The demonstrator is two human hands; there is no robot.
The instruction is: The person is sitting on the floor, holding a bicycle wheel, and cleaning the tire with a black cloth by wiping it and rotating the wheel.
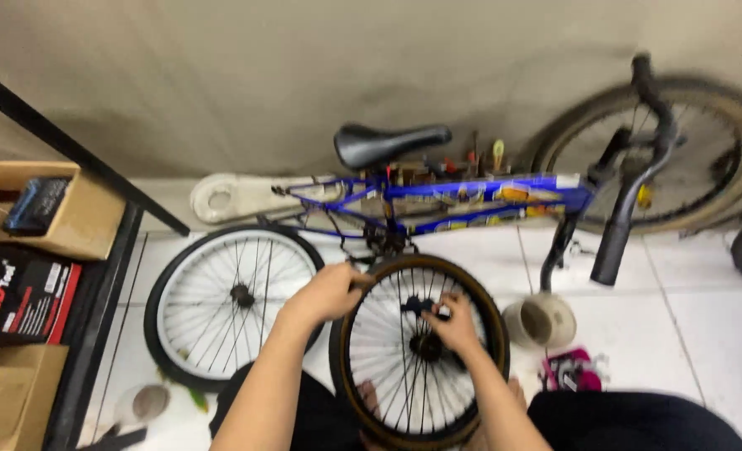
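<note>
At the far left, cardboard boxes [50, 209] sit on a dark shelf [95, 309], one holding a small dark device. On the white tiled floor [688, 317] beside the shelf, a blue bicycle [471, 196] lies against the wall, its black saddle [388, 142] uppermost and its rear wheel [221, 301] with silver spokes toward the left. Just right of that wheel stands a loose wheel [417, 351] with a black tyre and tan sidewall, propped upright between the person's knees. The left hand [329, 292] is closed over the top left of this wheel's tyre, holding it steady. The right hand [453, 321] is inside the rim, fingers pinched around a small dark part just above the hub [427, 345]; the blur hides what that part is. The two hands are apart, both on the same wheel. Further right, a small pale pot [540, 321] and a pink object [573, 372] rest on the tiles, and the bicycle's black handlebar [630, 200] crosses in front of its front wheel [680, 154].
</note>
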